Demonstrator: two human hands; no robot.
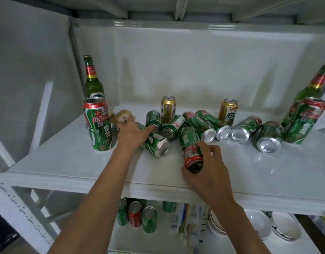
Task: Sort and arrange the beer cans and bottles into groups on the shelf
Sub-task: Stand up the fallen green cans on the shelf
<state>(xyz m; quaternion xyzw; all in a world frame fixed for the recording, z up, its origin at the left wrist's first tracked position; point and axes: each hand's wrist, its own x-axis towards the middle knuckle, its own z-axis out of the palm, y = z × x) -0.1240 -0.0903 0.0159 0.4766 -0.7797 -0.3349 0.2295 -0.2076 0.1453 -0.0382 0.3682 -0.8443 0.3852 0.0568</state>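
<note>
On the white shelf (70, 158) lie several green beer cans (238, 129) in a jumbled row. My right hand (211, 173) grips one green can with a red end (190, 142) near the front edge. My left hand (132, 133) reaches over another lying green can (157, 143). Its thumb touches a further green can (153, 119), and its fingers reach a blurred gold can (122, 114) lying on its side. Whether they grip that can is unclear. Two gold cans (168, 109) (228, 110) stand at the back. A green can (98, 125) and a green bottle (92, 77) stand upright at the left. Another bottle (312, 87) and can (302, 121) are at the right.
The shelf's back wall (176, 66) and left side panel (29, 70) close the space in. Below, a lower shelf holds upright green and red cans (135, 216), some packets (187, 222) and white bowls (258, 224). A slotted upright post (20, 204) runs down the front left.
</note>
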